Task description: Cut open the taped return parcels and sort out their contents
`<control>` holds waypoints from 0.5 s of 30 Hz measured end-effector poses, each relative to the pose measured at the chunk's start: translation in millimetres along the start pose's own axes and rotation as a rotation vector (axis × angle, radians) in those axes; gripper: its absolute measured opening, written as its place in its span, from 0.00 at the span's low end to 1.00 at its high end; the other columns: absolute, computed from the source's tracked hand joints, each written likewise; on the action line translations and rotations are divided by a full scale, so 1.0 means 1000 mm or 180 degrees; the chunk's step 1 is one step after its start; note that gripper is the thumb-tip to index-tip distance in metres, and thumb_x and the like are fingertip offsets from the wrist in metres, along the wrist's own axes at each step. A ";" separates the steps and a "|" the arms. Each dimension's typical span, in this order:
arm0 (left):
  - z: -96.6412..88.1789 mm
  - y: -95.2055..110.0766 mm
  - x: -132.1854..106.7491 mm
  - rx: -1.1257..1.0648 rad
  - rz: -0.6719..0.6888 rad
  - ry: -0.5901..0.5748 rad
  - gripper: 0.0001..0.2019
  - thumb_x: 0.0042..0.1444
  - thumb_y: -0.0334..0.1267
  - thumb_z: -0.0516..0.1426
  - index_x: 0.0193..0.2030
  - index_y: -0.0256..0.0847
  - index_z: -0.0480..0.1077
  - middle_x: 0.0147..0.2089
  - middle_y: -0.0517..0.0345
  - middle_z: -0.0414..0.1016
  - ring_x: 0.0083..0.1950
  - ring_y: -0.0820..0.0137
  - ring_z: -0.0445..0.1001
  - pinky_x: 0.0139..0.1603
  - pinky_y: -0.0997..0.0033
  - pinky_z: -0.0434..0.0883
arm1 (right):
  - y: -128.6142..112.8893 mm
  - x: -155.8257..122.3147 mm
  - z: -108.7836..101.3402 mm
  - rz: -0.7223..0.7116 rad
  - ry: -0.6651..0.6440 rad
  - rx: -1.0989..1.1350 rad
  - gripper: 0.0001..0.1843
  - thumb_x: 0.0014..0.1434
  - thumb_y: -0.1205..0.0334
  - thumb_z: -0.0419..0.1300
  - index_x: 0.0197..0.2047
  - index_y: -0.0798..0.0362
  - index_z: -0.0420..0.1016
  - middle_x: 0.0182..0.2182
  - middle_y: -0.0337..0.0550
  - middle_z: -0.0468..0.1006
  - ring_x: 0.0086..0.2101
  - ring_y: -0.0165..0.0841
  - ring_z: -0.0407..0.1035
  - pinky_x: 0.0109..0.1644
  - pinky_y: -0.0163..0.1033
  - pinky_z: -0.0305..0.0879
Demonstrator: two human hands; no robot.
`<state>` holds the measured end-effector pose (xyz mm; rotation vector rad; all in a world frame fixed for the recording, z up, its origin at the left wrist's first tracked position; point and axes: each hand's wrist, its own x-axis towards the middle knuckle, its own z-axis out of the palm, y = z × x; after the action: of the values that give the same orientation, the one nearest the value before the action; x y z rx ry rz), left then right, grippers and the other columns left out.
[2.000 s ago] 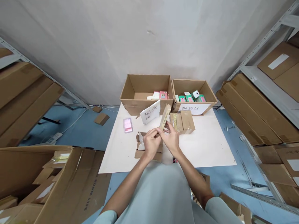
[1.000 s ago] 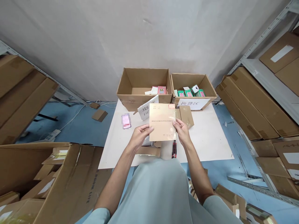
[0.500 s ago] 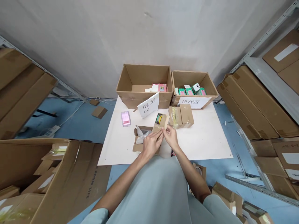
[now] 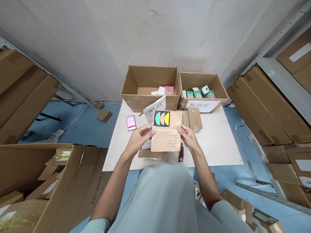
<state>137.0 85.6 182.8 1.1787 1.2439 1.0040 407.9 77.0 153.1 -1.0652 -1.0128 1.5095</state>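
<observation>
Left hand [image 4: 139,137] and right hand [image 4: 188,137] each grip a side edge of the book [image 4: 167,132], held cover-up above the white sheet [image 4: 218,142]; it looks like inspection. Setting it down would mean clearing the small cartons [image 4: 194,118], parcel [image 4: 152,154] and cutter [image 4: 181,154]; two boxes [image 4: 132,82] stand beyond.

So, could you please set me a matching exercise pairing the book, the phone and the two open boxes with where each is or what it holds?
1. book
2. phone
3. left open box
4. right open box

A. holds green packs
B. lies on the white sheet
C. holds a pink pack
D. held by the left hand and right hand

Pairs: 1-D, 2-B, 3-C, 4-A.
</observation>
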 end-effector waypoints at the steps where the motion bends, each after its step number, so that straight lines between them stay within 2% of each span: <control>1: 0.001 0.001 -0.001 -0.0008 0.0061 0.0001 0.29 0.50 0.63 0.79 0.48 0.42 0.89 0.44 0.47 0.90 0.43 0.57 0.86 0.41 0.62 0.84 | -0.001 0.000 0.000 -0.0032 -0.0031 -0.0048 0.38 0.61 0.29 0.77 0.60 0.49 0.88 0.49 0.48 0.93 0.50 0.46 0.87 0.52 0.47 0.86; 4: 0.001 0.005 -0.003 0.0098 0.0320 -0.0016 0.26 0.52 0.61 0.78 0.47 0.42 0.88 0.43 0.49 0.89 0.42 0.59 0.86 0.44 0.60 0.86 | -0.009 0.001 -0.002 -0.0276 -0.0110 -0.0249 0.34 0.65 0.30 0.74 0.61 0.48 0.88 0.51 0.46 0.92 0.52 0.45 0.86 0.58 0.48 0.85; 7: 0.000 0.010 -0.006 0.0392 0.0754 0.0086 0.20 0.57 0.57 0.77 0.44 0.43 0.86 0.43 0.50 0.89 0.42 0.60 0.86 0.48 0.58 0.86 | -0.022 0.000 -0.005 -0.0690 -0.0096 -0.0566 0.27 0.66 0.32 0.74 0.52 0.45 0.92 0.51 0.45 0.92 0.56 0.46 0.85 0.67 0.51 0.81; 12: 0.001 0.018 -0.011 0.0725 0.1592 0.0413 0.11 0.67 0.51 0.70 0.40 0.47 0.85 0.49 0.50 0.91 0.60 0.52 0.88 0.68 0.43 0.82 | -0.037 -0.005 -0.006 -0.1144 -0.0190 -0.1036 0.21 0.68 0.32 0.73 0.51 0.37 0.95 0.64 0.44 0.88 0.71 0.50 0.76 0.81 0.65 0.67; 15: 0.002 0.021 -0.012 0.0715 0.1908 0.0556 0.09 0.69 0.46 0.68 0.38 0.48 0.84 0.48 0.52 0.91 0.62 0.53 0.88 0.71 0.40 0.81 | -0.035 -0.006 -0.003 -0.1183 -0.0103 -0.0964 0.21 0.67 0.30 0.74 0.50 0.35 0.95 0.66 0.44 0.87 0.71 0.51 0.76 0.80 0.66 0.69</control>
<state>139.4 77.0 205.1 1.7280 1.1814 1.4548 420.1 77.5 186.8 -0.9917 -1.4083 1.0975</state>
